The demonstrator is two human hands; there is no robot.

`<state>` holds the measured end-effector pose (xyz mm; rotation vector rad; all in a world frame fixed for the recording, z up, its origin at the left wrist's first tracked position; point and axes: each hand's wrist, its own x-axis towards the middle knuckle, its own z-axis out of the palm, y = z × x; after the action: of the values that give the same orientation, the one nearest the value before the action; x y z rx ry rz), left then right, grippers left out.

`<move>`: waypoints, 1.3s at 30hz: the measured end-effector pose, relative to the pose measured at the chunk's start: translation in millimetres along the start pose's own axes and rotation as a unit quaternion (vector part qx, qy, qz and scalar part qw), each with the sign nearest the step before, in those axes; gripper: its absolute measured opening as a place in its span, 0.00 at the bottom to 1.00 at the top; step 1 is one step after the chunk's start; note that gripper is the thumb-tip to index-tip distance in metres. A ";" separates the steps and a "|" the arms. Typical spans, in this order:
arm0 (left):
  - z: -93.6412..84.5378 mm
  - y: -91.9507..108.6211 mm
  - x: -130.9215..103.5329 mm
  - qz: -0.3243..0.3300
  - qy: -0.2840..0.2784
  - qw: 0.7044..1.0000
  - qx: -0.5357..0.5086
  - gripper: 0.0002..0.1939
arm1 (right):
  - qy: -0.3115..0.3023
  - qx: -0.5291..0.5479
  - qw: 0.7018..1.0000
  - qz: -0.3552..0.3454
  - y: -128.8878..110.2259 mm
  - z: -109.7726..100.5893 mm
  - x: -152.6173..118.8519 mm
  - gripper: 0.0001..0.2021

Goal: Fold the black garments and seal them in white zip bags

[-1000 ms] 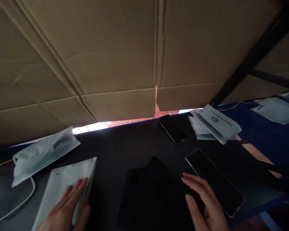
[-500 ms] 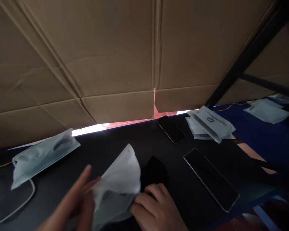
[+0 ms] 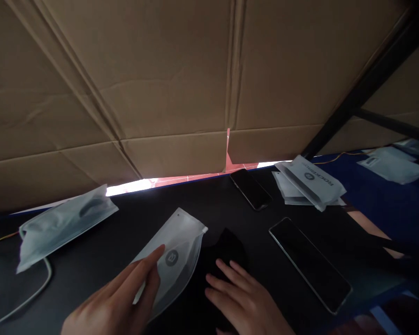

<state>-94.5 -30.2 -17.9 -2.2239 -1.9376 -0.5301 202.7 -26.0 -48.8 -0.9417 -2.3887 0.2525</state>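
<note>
A frosted zip bag (image 3: 181, 235) with a round dark logo lies tilted on the dark table in front of me. My left hand (image 3: 120, 293) grips its left side between thumb and fingers. To the right of the bag is a black cloth item (image 3: 228, 246), hard to make out against the dark surface. My right hand (image 3: 242, 293) rests on this cloth with its fingers spread.
Two phones (image 3: 250, 188) (image 3: 310, 265) lie to the right. Behind them are stacked white packets (image 3: 314, 181). A filled frosted bag (image 3: 68, 225) and a pale cable (image 3: 38, 293) are at the left. Cardboard (image 3: 174, 93) stands behind; a dark metal bar (image 3: 363, 83) slants at right.
The bag has turned flatter, showing its logo and slider. My left hand has closed on its side. My right hand has let go of the bag's edge and spread over the black cloth.
</note>
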 end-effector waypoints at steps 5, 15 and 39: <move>4.5 21.7 8.2 0.026 0.023 0.998 -0.044 0.12 | 0.205 0.021 0.967 0.151 -5.1 18.1 -15.1 0.20; 11.2 51.0 12.1 -0.063 -0.131 0.910 -0.389 0.12 | 0.129 -0.082 0.981 0.119 -29.8 36.3 8.2 0.14; 36.6 36.2 -31.4 0.080 -0.160 0.972 -0.152 0.32 | 0.070 -0.021 0.993 0.089 -35.1 63.8 20.9 0.17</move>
<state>-56.2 -52.8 -58.6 -2.7830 -1.8966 -0.5004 134.5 -36.0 -80.0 -1.1546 -2.1935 0.1978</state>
